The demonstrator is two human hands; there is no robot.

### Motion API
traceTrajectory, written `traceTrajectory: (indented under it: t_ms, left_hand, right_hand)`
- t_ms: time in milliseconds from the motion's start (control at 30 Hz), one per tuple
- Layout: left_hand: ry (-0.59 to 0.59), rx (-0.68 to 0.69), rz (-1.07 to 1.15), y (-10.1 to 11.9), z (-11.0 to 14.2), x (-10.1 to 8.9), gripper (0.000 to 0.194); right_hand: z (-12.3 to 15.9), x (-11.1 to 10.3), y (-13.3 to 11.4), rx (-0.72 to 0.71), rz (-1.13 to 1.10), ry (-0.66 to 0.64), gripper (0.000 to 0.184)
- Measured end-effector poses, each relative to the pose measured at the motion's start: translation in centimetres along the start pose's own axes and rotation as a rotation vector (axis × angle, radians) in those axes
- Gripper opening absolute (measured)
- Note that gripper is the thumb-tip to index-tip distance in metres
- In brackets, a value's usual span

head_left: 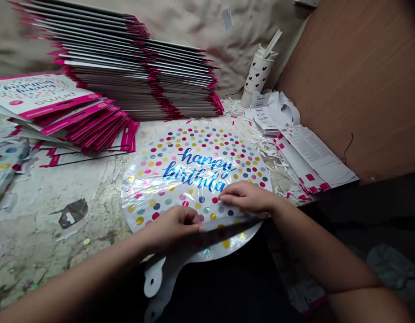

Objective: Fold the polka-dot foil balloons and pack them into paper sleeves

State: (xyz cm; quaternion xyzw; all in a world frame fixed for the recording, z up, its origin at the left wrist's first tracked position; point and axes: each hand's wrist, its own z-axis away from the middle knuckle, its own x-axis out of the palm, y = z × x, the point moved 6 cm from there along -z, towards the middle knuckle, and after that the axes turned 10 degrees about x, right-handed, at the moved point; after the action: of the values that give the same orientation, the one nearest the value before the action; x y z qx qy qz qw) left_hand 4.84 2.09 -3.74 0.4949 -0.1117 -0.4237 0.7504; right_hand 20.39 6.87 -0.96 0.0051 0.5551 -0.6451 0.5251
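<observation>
A flat, round foil balloon (180, 195) lies at the front edge of the table, white with coloured dots and blue "happy birthday" lettering partly covered by my right hand. My left hand (175, 226) is closed, with thumb and fingertips together on the balloon's near part. To its right, my right hand (249, 196) is closed too, its fingertips pressed on the foil just under the lettering. A crease or fold with a dark shadow runs along the near part between the hands. White tails (153, 280), one with a small hole, hang over the edge below my left wrist.
A tall pile of pink-edged packets (143, 76) stands at the back, with a fanned pile of printed packets (79, 119) at left. Another dotted foil balloon (7, 163) lies far left. A heart-patterned holder (259, 69), label rolls (284, 110) and folded cards (315, 152) are right.
</observation>
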Motion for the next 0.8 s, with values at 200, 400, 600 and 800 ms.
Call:
traceTrajectory:
  t_ms: [200, 400, 600, 800]
  left_hand:
    - [0.101, 0.085, -0.435, 1.2, 1.9, -2.1, 0.017]
    - [0.682, 0.144, -1.067, -1.1, 10.6, -11.3, 0.055]
    - [0.386, 0.559, -1.058, -4.3, 7.9, -6.9, 0.069]
    - [0.371, 0.536, -0.88, -6.3, 6.8, -6.0, 0.055]
  right_hand:
    - [0.4, 2.7, -2.8, -0.046, 0.217, 0.022, 0.014]
    - [2.7, -0.4, -1.9, -0.134, -0.142, 0.348, 0.023]
    - [5.6, 3.4, -1.8, -0.418, 0.286, 0.304, 0.051]
    - [6.5, -1.2, 8.8, 0.083, 0.337, 0.663, 0.053]
